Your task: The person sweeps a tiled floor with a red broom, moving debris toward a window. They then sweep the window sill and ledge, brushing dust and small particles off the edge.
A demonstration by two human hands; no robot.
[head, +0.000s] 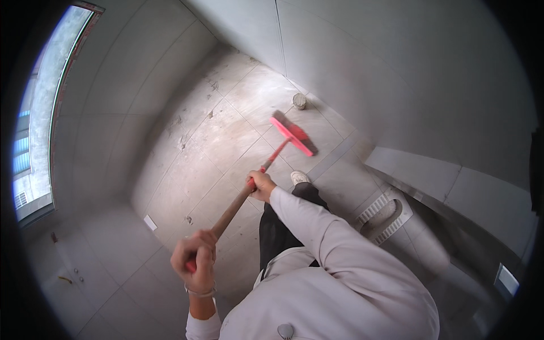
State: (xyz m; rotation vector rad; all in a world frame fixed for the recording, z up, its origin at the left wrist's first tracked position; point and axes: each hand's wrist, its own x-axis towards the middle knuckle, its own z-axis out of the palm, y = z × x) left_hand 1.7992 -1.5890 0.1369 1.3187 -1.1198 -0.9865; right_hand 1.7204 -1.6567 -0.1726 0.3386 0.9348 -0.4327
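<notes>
A broom with a pink-red head (295, 135) and dark bristles reaches out ahead of me, slightly blurred. Its long handle (231, 208) slants down to the left. Around the top end of the handle my left hand (195, 257) is closed, with a bracelet at the wrist. My right hand (260, 185) grips the handle lower down, at a red collar. The bristles face the right-hand wall, close above or on the dusty tiled floor (204, 161); contact cannot be told.
A short capped pipe stub (299, 101) stands near the far wall. A squat toilet (382, 216) is set in the floor at right, beside a tiled ledge (416, 170). Debris (182, 142) lies along the left floor. A window (55, 97) opens at upper left. My shoe (299, 177) is near the broom.
</notes>
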